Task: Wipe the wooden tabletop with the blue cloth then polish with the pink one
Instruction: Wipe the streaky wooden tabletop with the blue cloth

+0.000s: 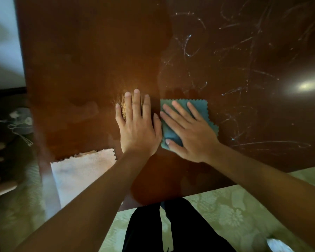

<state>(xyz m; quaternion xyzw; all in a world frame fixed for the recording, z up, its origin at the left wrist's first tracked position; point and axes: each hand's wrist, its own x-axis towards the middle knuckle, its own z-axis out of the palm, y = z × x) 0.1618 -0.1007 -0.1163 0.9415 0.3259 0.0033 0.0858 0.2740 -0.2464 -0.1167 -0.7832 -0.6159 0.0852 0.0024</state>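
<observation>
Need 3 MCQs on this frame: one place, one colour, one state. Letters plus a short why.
1. Where does the pink cloth lie?
A. near left corner of the wooden tabletop
B. under the right hand
C. on the floor

2. What colour is the cloth under the right hand?
A. pink
B. blue
C. white

3. What is the left hand doing?
A. gripping the pink cloth
B. lifted off the table
C. flat on bare wood, fingers spread

Answers:
1 A, it lies at the near left edge, beside the left forearm.
2 B, the blue cloth shows around the fingers.
3 C, the palm rests on the table, no cloth under it.
</observation>
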